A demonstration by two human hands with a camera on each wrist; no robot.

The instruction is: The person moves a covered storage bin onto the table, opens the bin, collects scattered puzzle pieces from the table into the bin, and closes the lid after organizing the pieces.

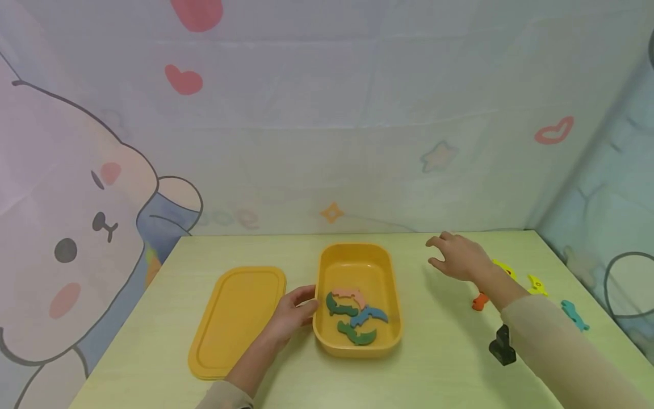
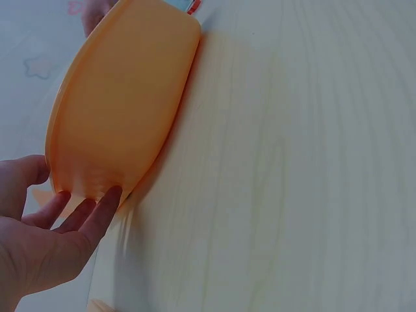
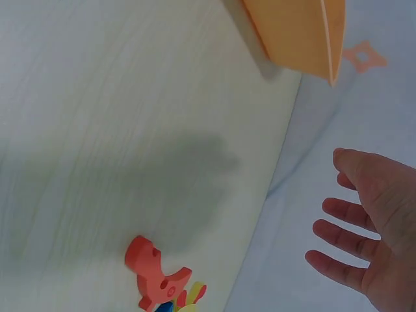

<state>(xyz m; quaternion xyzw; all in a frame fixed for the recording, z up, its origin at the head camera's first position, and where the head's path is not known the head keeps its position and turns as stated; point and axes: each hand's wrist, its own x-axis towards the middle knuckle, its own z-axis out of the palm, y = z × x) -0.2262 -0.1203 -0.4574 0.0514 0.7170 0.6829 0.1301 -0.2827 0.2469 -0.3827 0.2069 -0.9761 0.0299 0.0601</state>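
A yellow rectangular box (image 1: 357, 258) stands on the table. Inside it lie a pink animal-shaped piece (image 1: 349, 294), a blue one (image 1: 369, 314) and two green ones (image 1: 357, 335). My left hand (image 1: 292, 312) touches the box's left side; in the left wrist view its thumb (image 2: 32, 170) meets the rim and its fingertips (image 2: 114, 194) rest against the outer wall. Raised above the table to the right of the box, my right hand (image 1: 457, 257) has its fingers loosely bent, holding nothing. In the right wrist view a red-orange piece (image 3: 151, 272) lies below that hand.
A flat yellow lid (image 1: 237, 318) lies left of the box. On the right are yellow pieces (image 1: 537, 286), a teal piece (image 1: 574, 316) and a black object (image 1: 503, 347), some partly hidden by the right forearm. A patterned cloth (image 1: 306, 142) hangs behind the table.
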